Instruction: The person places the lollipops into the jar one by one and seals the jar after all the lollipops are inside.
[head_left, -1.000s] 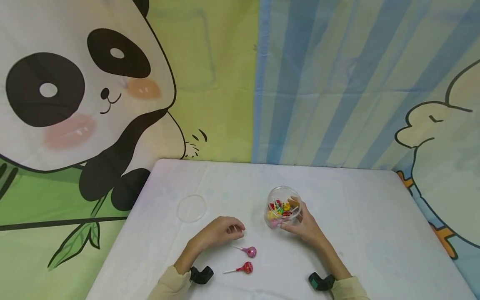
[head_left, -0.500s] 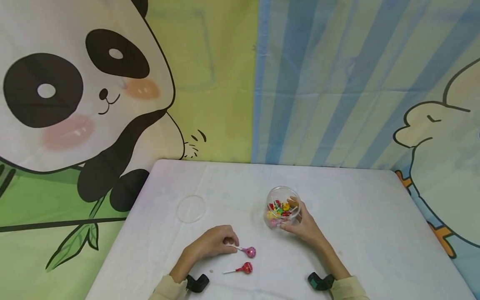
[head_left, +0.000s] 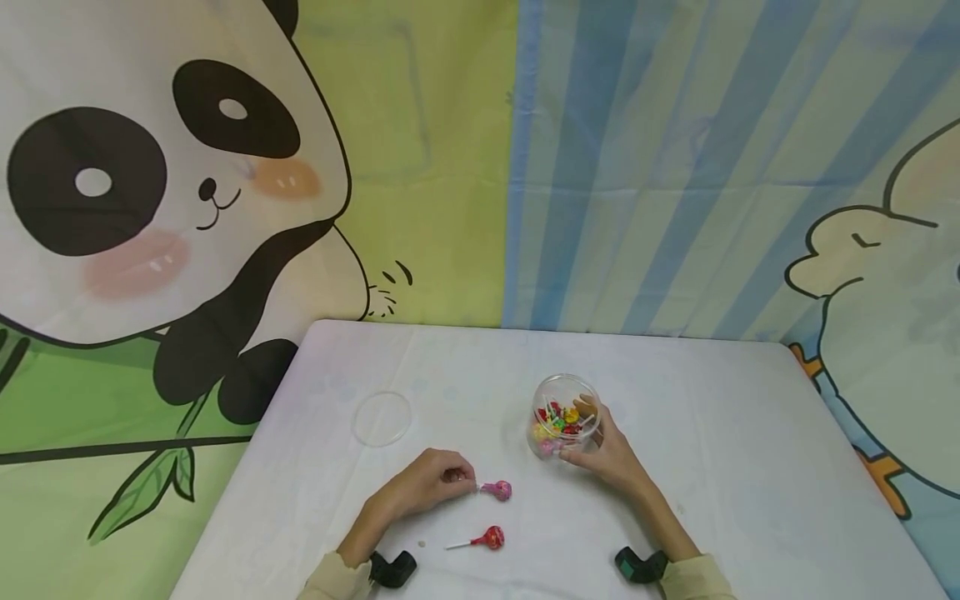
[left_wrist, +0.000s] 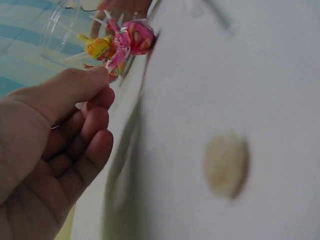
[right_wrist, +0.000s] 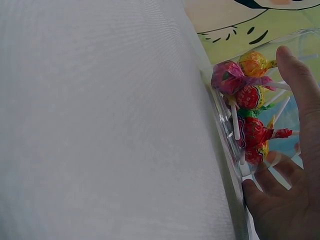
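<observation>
My left hand point(head_left: 431, 485) pinches the stick of a pink lollipop point(head_left: 498, 490) between thumb and forefinger; its wrapped head point(left_wrist: 139, 37) points away from the fingertips in the left wrist view. Nearer me a red lollipop point(head_left: 491, 537) lies on the table, stick to the left. My right hand point(head_left: 611, 450) grips the side of a clear, round jar point(head_left: 558, 385), its fingers curled round the wall. Several wrapped lollipops point(right_wrist: 252, 125) in red, yellow, pink and green sit inside the jar, which has no lid on it.
A clear round lid point(head_left: 382, 419) lies on the white table point(head_left: 720, 433) to the left of the jar. A small beige spot point(left_wrist: 226, 165) shows on the tabletop beside my left hand. Behind the table hangs a printed curtain point(head_left: 435, 208).
My left hand came down and towards me to the pink lollipop and took its stick; the lollipop has since shifted slightly away from me. My right hand stays on the jar.
</observation>
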